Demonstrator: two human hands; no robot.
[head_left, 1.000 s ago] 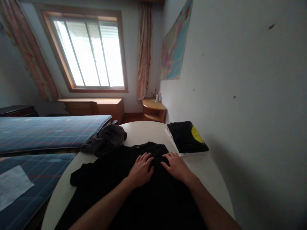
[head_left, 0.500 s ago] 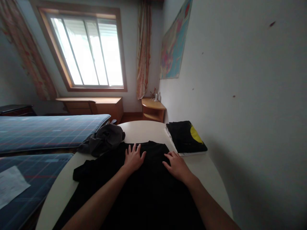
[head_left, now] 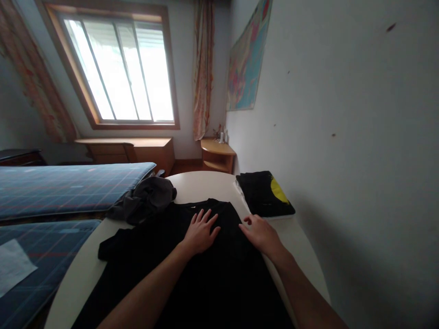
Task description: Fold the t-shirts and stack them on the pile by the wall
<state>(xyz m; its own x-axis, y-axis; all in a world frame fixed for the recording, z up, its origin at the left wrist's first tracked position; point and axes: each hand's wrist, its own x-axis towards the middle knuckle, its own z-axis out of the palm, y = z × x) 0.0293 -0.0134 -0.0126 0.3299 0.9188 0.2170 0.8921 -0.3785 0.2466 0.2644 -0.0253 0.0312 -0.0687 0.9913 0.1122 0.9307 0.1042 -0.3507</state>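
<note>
A black T-shirt [head_left: 219,278] lies spread over the round white table, its collar at the far side. My left hand [head_left: 200,235] rests flat on its upper part, below the collar, with the fingers spread. At the shirt's right shoulder edge is my right hand [head_left: 262,235], its fingers curled and the thumb near them on the black cloth; the fingertips are partly hidden. The left sleeve [head_left: 115,244] sticks out to the side, while no right sleeve shows spread out.
On the white table [head_left: 195,183], a folded black garment with a yellow patch [head_left: 265,194] lies back right, over something white. A crumpled dark grey cloth [head_left: 147,198] is back left. Blue plaid mattresses [head_left: 78,183] stand left; a wall [head_left: 360,183] rises on the right.
My left hand has slid right across the shirt. My right hand has shifted slightly right, its fingers more curled. The shirt's right edge lies further in, baring more table there.
</note>
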